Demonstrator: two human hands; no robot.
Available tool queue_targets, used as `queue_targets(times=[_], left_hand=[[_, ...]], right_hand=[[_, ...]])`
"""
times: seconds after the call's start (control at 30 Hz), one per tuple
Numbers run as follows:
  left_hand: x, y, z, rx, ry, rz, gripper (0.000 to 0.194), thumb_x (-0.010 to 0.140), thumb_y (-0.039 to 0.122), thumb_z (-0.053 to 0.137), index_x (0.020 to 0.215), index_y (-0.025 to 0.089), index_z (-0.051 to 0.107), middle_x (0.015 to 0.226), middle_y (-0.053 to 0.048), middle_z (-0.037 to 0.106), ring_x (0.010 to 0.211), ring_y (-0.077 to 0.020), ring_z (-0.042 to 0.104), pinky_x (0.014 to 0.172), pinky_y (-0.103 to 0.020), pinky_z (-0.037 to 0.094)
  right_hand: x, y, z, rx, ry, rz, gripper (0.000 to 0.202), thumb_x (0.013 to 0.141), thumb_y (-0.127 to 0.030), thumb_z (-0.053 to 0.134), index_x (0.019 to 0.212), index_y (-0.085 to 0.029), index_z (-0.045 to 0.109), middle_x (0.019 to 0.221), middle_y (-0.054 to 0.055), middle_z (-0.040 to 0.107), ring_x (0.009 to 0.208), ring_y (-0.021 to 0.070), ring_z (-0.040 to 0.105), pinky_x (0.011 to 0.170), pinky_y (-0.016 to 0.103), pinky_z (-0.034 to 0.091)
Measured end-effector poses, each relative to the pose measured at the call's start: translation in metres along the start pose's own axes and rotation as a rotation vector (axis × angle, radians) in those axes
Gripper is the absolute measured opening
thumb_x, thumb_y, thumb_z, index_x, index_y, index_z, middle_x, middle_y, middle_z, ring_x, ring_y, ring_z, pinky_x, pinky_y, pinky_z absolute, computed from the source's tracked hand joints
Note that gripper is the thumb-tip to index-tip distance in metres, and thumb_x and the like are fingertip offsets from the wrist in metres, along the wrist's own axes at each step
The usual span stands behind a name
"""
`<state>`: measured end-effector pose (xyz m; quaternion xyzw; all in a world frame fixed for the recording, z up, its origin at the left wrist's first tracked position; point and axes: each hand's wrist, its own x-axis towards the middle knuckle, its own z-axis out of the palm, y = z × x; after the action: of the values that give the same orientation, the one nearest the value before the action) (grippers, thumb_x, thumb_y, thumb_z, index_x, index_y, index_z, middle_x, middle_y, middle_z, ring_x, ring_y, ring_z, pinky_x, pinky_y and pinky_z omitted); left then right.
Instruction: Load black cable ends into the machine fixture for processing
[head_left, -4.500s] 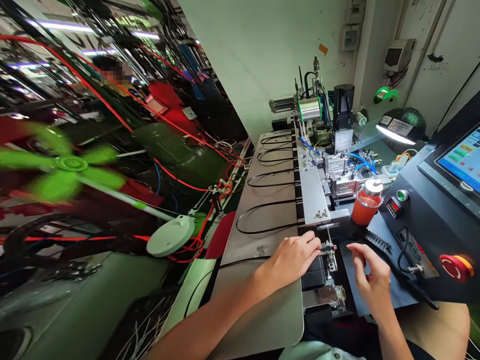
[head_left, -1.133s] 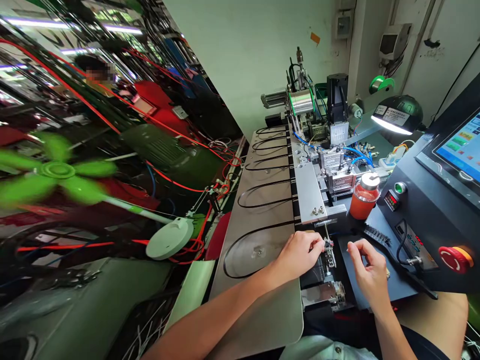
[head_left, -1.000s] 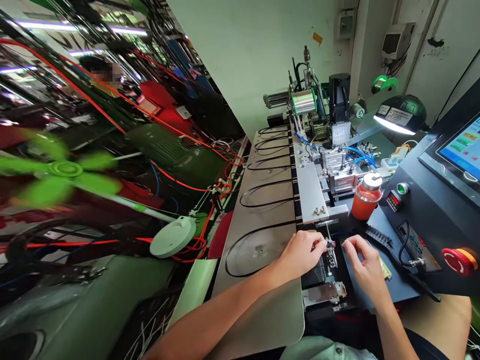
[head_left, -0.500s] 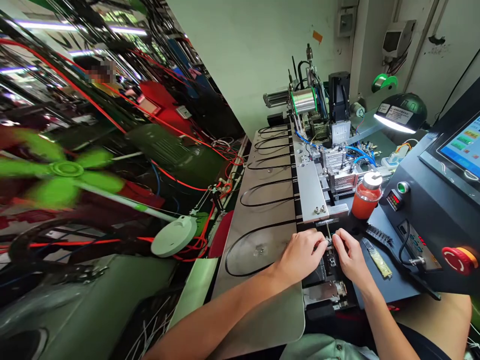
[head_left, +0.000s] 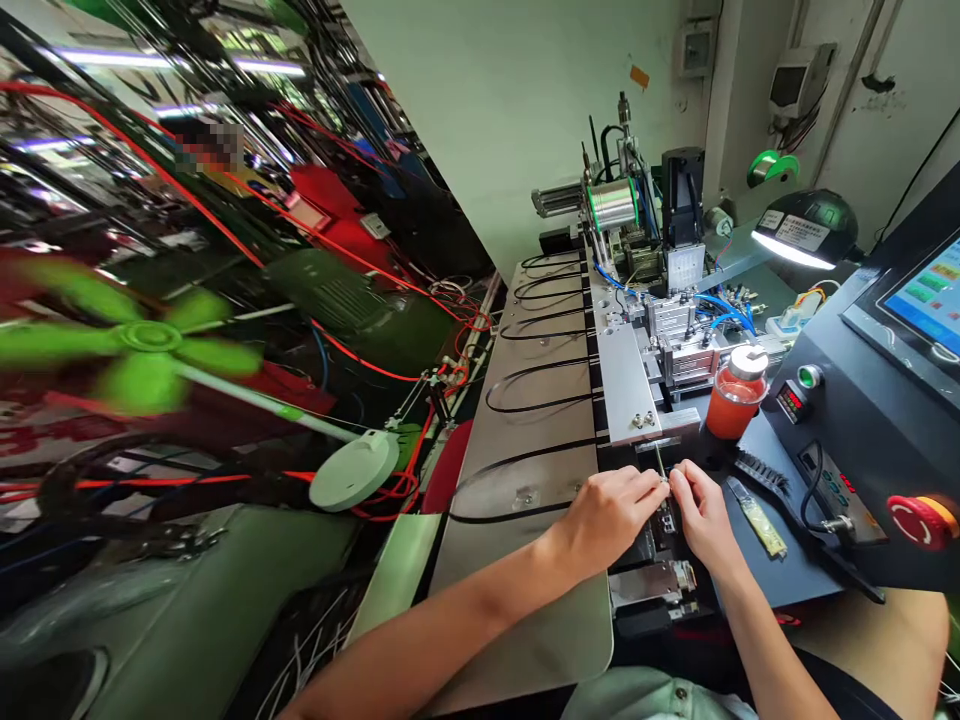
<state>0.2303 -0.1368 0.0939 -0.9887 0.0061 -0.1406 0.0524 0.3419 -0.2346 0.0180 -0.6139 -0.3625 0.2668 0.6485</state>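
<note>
My left hand (head_left: pixel 609 518) is closed, thumb and fingertips pinched over the narrow fixture (head_left: pixel 666 522) at the near end of the metal track. Beneath that hand runs the near strand of a looped black cable (head_left: pixel 480 478); the end it grips is hidden by the fingers. Just across from it, my right hand (head_left: pixel 703 512) pinches with thumb and forefinger, fingertips almost touching the left ones. Whatever lies in the right pinch is too small to make out. A thin metal rod (head_left: pixel 660 460) shows just beyond the fingertips, below the flat metal cover plate (head_left: pixel 628 385).
More black cable loops lie along the grey side plate (head_left: pixel 540 610). To the right are a jar of red liquid (head_left: pixel 736 395), a black brush (head_left: pixel 761 470), a small yellowish packet (head_left: pixel 757 518) and a control box with a red emergency button (head_left: pixel 919 520). A green fan (head_left: pixel 150 337) spins at left.
The nearest cable loop has narrowed, its near strand shifting away from me. My left fingertips have moved slightly right, closer to the right ones. The right hand stays pinched.
</note>
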Motion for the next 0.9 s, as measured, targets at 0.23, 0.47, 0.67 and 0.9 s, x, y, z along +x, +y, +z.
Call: queue_targets(times=[0.23,0.47,0.67,0.9], left_hand=[[-0.002,-0.005,-0.011,-0.114,-0.124,-0.128,0.019,0.092,0.014,0.046,0.1,0.022,0.062,0.09,0.001,0.064,0.077,-0.0126,0.06,0.062,-0.023,0.045],[-0.003,-0.012,-0.016,-0.133,-0.245,-0.234,0.012,0.091,0.021,0.049,0.089,0.02,0.061,0.088,0.0,0.064,0.079,-0.0161,0.061,0.066,-0.027,0.046],[-0.003,-0.011,-0.018,-0.161,-0.262,-0.237,0.013,0.092,0.021,0.049,0.086,0.02,0.061,0.088,0.0,0.064,0.079,-0.015,0.06,0.066,-0.025,0.045],[-0.002,-0.011,-0.02,-0.145,-0.27,-0.254,0.016,0.092,0.021,0.049,0.083,0.018,0.061,0.087,0.0,0.064,0.078,-0.0143,0.061,0.065,-0.024,0.045]], right_hand=[[-0.001,-0.001,-0.013,-0.164,0.063,-0.068,0.032,0.097,-0.034,0.034,0.068,-0.021,0.039,0.063,-0.004,0.04,0.057,0.0115,0.04,0.055,0.024,0.034],[-0.013,-0.015,-0.019,-0.51,0.025,-0.406,0.024,0.09,-0.01,0.037,0.099,-0.018,0.058,0.083,0.005,0.058,0.076,0.0162,0.054,0.068,0.027,0.044],[-0.018,-0.017,-0.022,-0.543,0.086,-0.415,0.02,0.087,-0.008,0.041,0.089,-0.018,0.058,0.078,0.003,0.058,0.071,0.0149,0.054,0.064,0.026,0.043],[-0.018,-0.021,-0.022,-0.558,0.092,-0.423,0.021,0.087,-0.009,0.04,0.087,-0.017,0.059,0.076,0.003,0.058,0.068,0.0141,0.055,0.062,0.025,0.044]])
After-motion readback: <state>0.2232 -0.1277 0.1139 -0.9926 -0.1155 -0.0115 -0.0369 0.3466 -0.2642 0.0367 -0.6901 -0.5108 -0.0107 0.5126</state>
